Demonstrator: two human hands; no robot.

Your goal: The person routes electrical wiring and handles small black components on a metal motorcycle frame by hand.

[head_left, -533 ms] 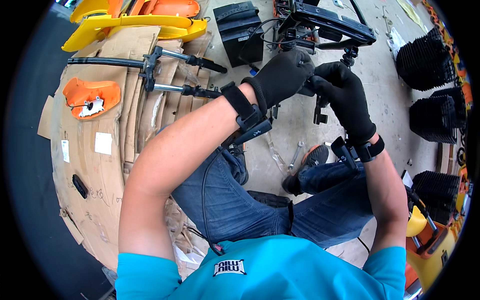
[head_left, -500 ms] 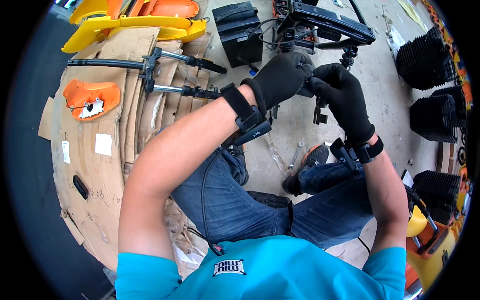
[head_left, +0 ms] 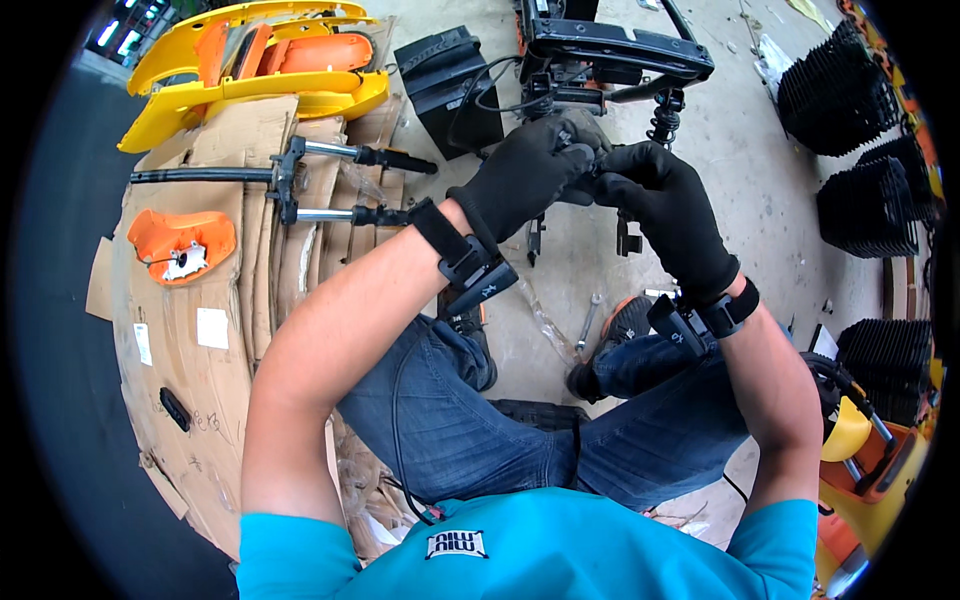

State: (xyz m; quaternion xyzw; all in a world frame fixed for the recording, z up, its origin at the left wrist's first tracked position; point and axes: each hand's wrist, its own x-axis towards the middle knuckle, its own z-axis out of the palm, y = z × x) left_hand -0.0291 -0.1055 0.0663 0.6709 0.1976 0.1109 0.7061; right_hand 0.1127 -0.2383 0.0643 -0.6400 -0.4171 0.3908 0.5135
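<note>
Black machine frame, small part pinched between left hand, right hand

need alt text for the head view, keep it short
Seen from above, a seated person's gloved left hand and right hand meet on a small part of a black metal frame. Cardboard to the left holds a handlebar, an orange cover and yellow panels.

Black frame blocks ahead; bare concrete floor open rightward.
</note>
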